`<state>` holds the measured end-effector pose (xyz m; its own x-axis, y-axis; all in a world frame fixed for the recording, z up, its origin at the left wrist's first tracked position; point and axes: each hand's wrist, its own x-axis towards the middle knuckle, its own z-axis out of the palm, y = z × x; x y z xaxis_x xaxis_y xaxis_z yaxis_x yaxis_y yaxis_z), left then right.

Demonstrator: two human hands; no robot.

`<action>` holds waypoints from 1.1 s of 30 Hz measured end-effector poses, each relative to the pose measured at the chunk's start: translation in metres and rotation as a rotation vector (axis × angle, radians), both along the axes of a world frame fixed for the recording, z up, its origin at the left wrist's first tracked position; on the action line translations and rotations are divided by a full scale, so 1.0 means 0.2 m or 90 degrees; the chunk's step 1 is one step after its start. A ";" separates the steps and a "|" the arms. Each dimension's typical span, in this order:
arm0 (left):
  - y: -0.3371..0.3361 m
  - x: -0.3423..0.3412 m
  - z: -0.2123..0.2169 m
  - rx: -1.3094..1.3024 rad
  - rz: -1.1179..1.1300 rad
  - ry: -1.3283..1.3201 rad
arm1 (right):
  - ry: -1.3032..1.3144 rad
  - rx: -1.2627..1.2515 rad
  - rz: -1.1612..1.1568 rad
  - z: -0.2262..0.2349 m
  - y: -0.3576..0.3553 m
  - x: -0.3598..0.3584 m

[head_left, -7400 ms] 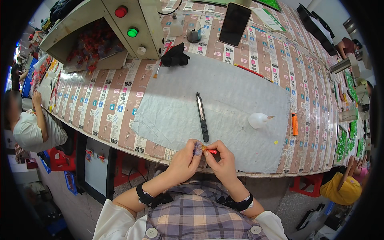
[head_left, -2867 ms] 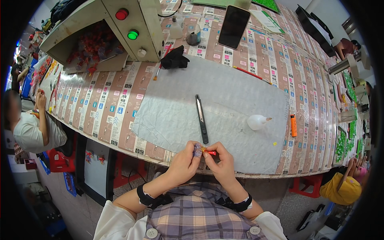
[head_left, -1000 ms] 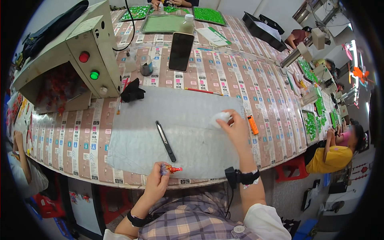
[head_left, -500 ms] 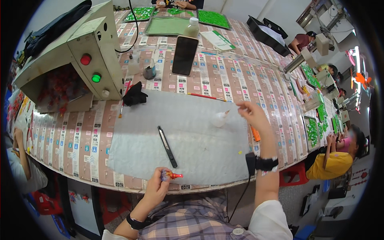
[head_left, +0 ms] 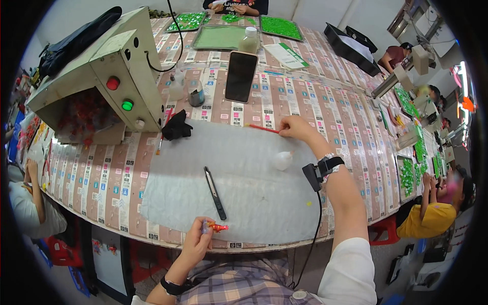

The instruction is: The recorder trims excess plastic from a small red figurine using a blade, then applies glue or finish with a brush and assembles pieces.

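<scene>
Two hands are at work over a grey mat (head_left: 244,178) laid on the counter (head_left: 305,101). Nearest to the body, the left hand (head_left: 195,244) is held at the front edge of the counter, and a small red and orange piece (head_left: 217,227) is pinched between its fingertips. A little further, a black knife-like tool (head_left: 215,193) is lying on the mat, not touched by anybody. Beyond it, a small white bottle (head_left: 282,160) is seen on the mat, just beside the right forearm. The right hand (head_left: 295,127) is stretched to the far edge of the mat, and its grip is pressed together on the end of a thin red stick (head_left: 263,128), which lies nearly flat. At the back, a dark phone (head_left: 240,76) and a beige box with red and green buttons (head_left: 119,76) are standing.

The step in hand is judged to be the fetching of the stick. For the next move, the stick would have to be carried back to the small piece, and its tip guided with care.
</scene>
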<state>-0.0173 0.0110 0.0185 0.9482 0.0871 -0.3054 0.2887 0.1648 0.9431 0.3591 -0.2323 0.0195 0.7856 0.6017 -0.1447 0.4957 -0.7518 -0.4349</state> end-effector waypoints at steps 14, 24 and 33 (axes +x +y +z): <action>0.02 0.00 0.08 -0.004 -0.100 -0.009 | 0.057 0.522 -0.136 0.65 -0.07 -1.07; -0.01 0.00 0.12 -0.038 -0.112 -0.085 | 0.141 0.541 0.008 0.47 0.27 -1.49; -0.02 -0.01 0.12 0.102 -0.094 -0.145 | -0.016 0.473 0.079 0.40 0.37 -1.50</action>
